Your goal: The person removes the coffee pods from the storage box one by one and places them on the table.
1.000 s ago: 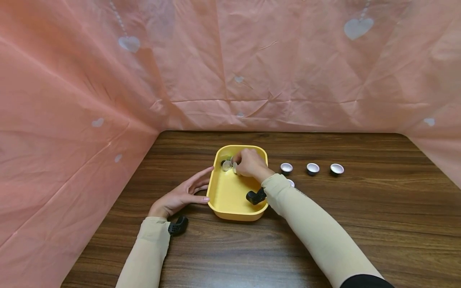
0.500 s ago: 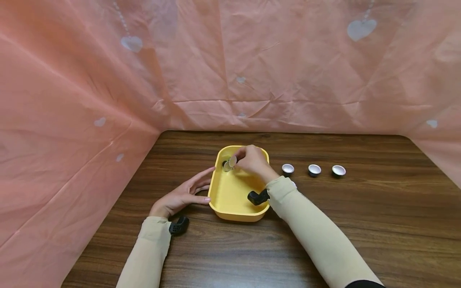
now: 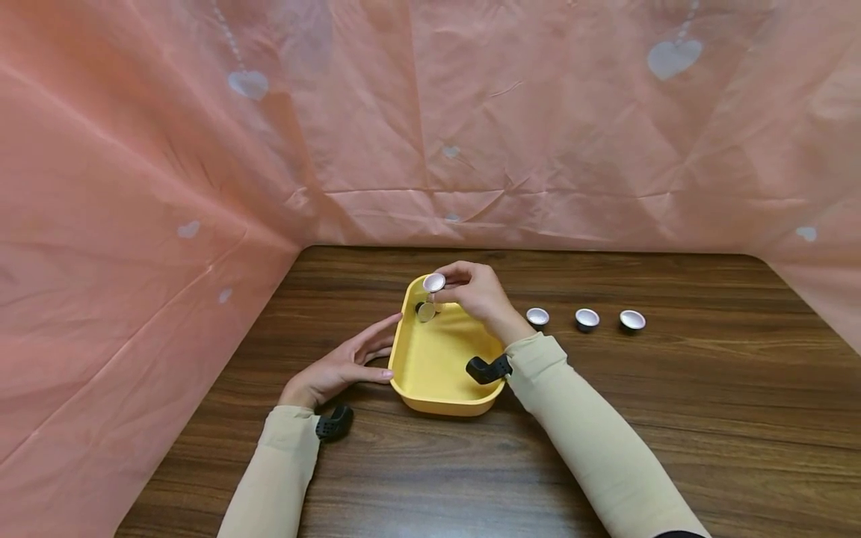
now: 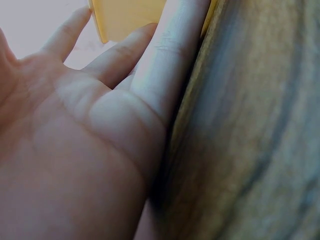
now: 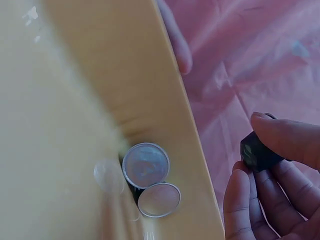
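Observation:
My right hand (image 3: 480, 295) pinches a small coffee capsule (image 3: 433, 283) between thumb and fingers, over the far end of a yellow tray (image 3: 437, 366). The capsule's pale round lid faces up in the head view. Its dark body (image 5: 260, 152), with a small leaf mark, shows in the right wrist view. Two more capsules, with silvery lids (image 5: 146, 165), lie against the tray's side wall. My left hand (image 3: 336, 371) has its fingers spread along the tray's left side. Its thumb and forefinger tips touch the rim.
Several capsules stand lid up on the wooden table (image 3: 673, 403) right of the tray; one capsule (image 3: 587, 320) is mid-row, another capsule (image 3: 632, 321) farthest right. A pink curtain (image 3: 538, 149) hangs behind the table and on its left.
My right hand has lifted a capsule up from the tray's far left corner and turned its lid upward. The left hand stays at the tray's side.

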Demonstrator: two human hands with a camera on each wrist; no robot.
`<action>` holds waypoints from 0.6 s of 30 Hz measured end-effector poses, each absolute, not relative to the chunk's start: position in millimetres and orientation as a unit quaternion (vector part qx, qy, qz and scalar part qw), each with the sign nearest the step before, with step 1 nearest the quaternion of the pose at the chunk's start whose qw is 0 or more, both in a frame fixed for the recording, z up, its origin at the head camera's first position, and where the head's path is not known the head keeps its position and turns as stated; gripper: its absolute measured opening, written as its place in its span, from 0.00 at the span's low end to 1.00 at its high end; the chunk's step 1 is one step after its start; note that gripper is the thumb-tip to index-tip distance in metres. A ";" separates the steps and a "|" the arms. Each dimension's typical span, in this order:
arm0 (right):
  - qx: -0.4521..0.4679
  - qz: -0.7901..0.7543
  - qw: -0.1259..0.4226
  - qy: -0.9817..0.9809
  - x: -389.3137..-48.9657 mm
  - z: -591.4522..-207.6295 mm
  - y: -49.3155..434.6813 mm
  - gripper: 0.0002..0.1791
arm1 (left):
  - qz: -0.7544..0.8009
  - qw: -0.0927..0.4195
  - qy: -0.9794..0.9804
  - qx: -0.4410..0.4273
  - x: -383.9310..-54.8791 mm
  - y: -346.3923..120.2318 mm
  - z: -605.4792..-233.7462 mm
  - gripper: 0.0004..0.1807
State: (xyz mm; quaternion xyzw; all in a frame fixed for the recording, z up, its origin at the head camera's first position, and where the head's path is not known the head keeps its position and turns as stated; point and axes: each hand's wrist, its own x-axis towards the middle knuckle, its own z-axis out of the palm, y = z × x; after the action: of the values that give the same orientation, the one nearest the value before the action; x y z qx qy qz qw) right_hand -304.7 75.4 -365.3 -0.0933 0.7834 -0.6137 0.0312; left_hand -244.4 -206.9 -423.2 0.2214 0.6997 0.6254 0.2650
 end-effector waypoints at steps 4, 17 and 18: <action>-0.092 -0.650 0.038 0.753 -306.1 -366.0 79.3 0.24 | 0.624 0.264 0.700 0.224 -244.7 -207.2 -423.9 0.56; -0.102 -0.661 0.041 0.742 -299.5 -358.0 83.4 0.25 | 0.629 0.265 0.697 0.219 -244.8 -205.9 -424.9 0.56; -0.102 -0.662 0.041 0.741 -299.3 -357.7 84.2 0.24 | 0.629 0.265 0.697 0.220 -244.7 -205.9 -424.9 0.56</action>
State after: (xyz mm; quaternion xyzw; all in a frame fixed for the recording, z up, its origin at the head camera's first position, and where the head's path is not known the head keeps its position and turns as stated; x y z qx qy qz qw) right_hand -299.3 84.2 -357.7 -0.1018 0.7415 -0.6619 0.0415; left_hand -244.7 -205.9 -424.9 0.2201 0.6971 0.6289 0.2646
